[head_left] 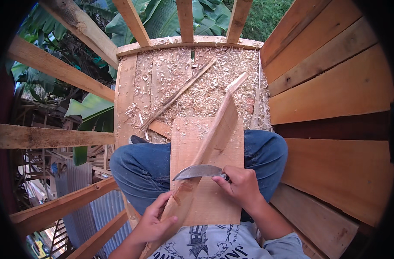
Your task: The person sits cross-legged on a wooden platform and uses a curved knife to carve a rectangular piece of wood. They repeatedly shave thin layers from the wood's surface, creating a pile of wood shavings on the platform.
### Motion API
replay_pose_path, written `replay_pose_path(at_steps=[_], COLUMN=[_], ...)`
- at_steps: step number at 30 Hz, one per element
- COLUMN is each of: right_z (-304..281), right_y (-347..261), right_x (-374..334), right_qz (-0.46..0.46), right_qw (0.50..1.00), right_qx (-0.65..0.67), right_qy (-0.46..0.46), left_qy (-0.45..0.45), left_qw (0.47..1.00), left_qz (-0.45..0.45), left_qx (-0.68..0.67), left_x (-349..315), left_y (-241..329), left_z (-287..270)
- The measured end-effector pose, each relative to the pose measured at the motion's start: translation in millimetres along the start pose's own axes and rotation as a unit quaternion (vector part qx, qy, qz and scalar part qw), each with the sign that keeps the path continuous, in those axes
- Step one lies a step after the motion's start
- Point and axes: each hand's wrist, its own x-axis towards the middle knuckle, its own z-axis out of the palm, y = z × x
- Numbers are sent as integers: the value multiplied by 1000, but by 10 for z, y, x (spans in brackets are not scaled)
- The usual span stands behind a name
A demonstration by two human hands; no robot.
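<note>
My right hand [241, 184] is closed round the handle of a knife [197, 172] with a broad, curved grey blade. The blade lies across a long piece of wood [210, 140], its tip pointing left. This piece slants from my lower left up to the far right, where it narrows to a pale, thin end. Near its lower end my left hand [158, 218] grips it, fingers along the left side and thumb on top. Beneath it a wide flat board [225, 196] lies over my lap between my knees.
Wood shavings [235, 60] cover the plank floor ahead, where a thin stick [179, 93] and a small wood offcut [160, 128] lie. A plank wall [335, 86] rises close on the right. Wooden rails [54, 138] stand along the left, with corrugated sheets [78, 194] beyond.
</note>
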Motion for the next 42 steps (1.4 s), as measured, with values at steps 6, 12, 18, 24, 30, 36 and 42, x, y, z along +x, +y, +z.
replay_pose_path(at_steps=[6, 12, 18, 24, 30, 36, 42], right_z=[-47, -44, -16, 15, -283, -259, -389], right_y=[317, -48, 156, 109, 493, -54, 410], right_x=[185, 139, 259, 248, 421, 84, 240], right_qz=[152, 27, 47, 54, 219, 12, 125], right_qw=[985, 999, 997, 994, 964, 997, 975], right_qx=[0, 8, -47, -53, -55, -70, -113], right_qy=[76, 16, 49, 83, 143, -18, 148], left_qy=[6, -2, 19, 22, 18, 14, 19], left_qw=[999, 998, 998, 999, 999, 998, 990], left_qz=[5, 2, 2, 4, 7, 17, -1], left_qx=[40, 64, 53, 48, 41, 52, 139], left_x=[-15, 24, 19, 25, -59, -19, -89], left_y=[33, 67, -16, 22, -14, 12, 164], left_z=[-23, 13, -38, -11, 17, 130, 323])
